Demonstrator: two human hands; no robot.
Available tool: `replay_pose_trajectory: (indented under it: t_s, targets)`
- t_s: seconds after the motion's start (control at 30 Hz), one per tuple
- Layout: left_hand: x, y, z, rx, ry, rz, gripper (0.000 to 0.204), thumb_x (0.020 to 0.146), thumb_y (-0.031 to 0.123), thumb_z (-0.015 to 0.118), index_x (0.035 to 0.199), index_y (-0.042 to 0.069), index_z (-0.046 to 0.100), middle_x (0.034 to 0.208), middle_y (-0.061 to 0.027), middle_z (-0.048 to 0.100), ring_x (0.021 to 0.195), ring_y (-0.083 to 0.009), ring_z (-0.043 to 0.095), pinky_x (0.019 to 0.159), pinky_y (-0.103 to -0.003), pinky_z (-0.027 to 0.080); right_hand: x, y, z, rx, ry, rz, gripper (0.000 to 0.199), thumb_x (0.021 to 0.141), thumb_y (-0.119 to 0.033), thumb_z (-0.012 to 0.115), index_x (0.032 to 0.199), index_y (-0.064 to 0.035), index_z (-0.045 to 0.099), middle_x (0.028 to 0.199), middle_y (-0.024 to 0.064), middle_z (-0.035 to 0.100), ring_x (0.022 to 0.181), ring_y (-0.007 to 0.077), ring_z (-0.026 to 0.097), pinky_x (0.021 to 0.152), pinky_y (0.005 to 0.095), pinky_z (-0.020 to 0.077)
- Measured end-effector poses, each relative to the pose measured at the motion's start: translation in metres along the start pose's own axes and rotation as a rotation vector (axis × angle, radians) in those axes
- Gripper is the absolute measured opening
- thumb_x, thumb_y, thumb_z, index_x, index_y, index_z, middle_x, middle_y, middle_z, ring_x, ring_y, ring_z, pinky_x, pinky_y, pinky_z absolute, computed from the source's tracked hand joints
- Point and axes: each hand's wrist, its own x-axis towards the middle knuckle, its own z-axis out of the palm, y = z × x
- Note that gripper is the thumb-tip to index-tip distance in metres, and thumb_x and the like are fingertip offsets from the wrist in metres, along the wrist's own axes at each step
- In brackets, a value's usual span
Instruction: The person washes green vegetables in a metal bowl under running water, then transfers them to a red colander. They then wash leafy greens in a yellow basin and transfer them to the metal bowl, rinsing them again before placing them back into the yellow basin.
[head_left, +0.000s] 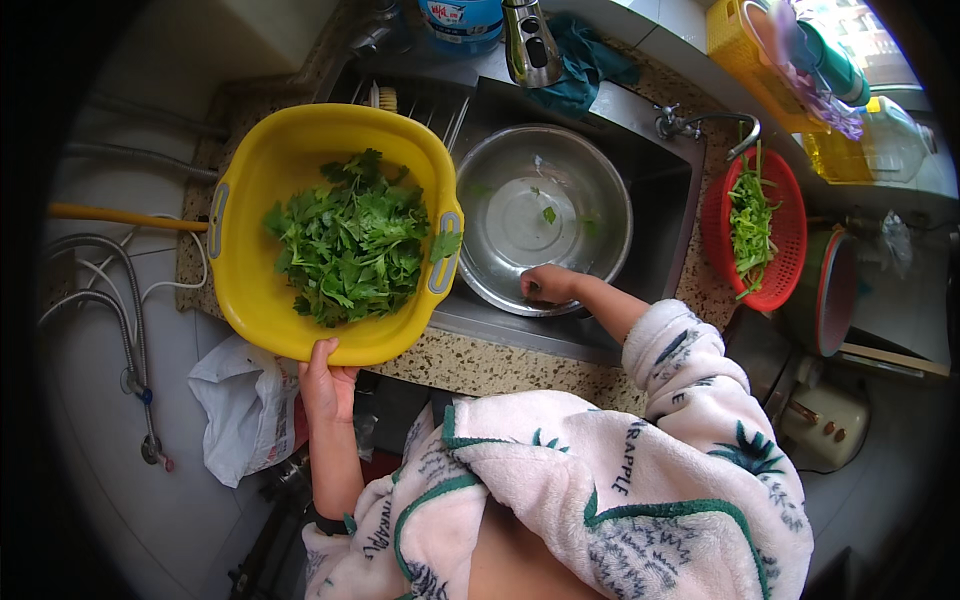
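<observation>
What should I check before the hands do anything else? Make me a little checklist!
1. Left hand on the yellow plastic basin: ok, it is at the near rim.
2. Leafy greens inside that basin: ok, heaped up, though one leaf lies by the right handle.
3. Steel bowl free of scraps: not ok, a few green leaf bits are in it.
4. Right hand empty: cannot tell, its curled fingers hide the grip.
5. Cut green stalks in the red colander: ok, some poke past the rim.
</observation>
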Motion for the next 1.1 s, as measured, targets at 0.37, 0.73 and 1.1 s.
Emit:
replay_pose_trajectory:
  t_s: [0.37, 0.73, 1.1]
  targets:
    - [0.000, -0.001, -0.001, -0.026, -0.005, -0.008, 0.026, 0.080, 0.004, 0.055, 0.106, 0.004, 0.050, 0.090, -0.0048, 0.057, 0.075, -0.0170, 0.062, 0.056, -0.028, 0.055, -0.031, -0.015, -0.021, 0.009, -0.123, -0.077, 0.028, 0.068, -0.019, 0.072, 0.090, -0.0068, 0.060, 0.089, 0.0134, 0.063, 0.085, 0.0310, 0.059, 0.073, 0.0381, 0.0454]
    - [0.002, -0.003, -0.004, -0.016, -0.019, -0.007, 0.029, 0.080, 0.005, 0.055, 0.109, 0.004, 0.050, 0.093, -0.0053, 0.057, 0.077, -0.0179, 0.063, 0.059, -0.029, 0.057, -0.045, 0.002, -0.029, 0.004, -0.029, -0.183, 0.024, 0.059, -0.014, 0.076, 0.079, -0.0068, 0.065, 0.075, 0.0084, 0.064, 0.073, 0.0228, 0.062, 0.067, 0.0331, 0.0479]
    - [-0.001, -0.003, -0.003, -0.035, -0.024, 0.006, 0.031, 0.081, 0.004, 0.054, 0.111, 0.003, 0.049, 0.097, -0.0074, 0.057, 0.082, -0.0206, 0.063, 0.063, -0.031, 0.058, 0.002, 0.052, -0.051, 0.184, 0.661, 0.307, 0.017, 0.066, -0.008, 0.069, 0.081, -0.0047, 0.064, 0.079, 0.0098, 0.067, 0.071, 0.0221, 0.065, 0.064, 0.0316, 0.0503]
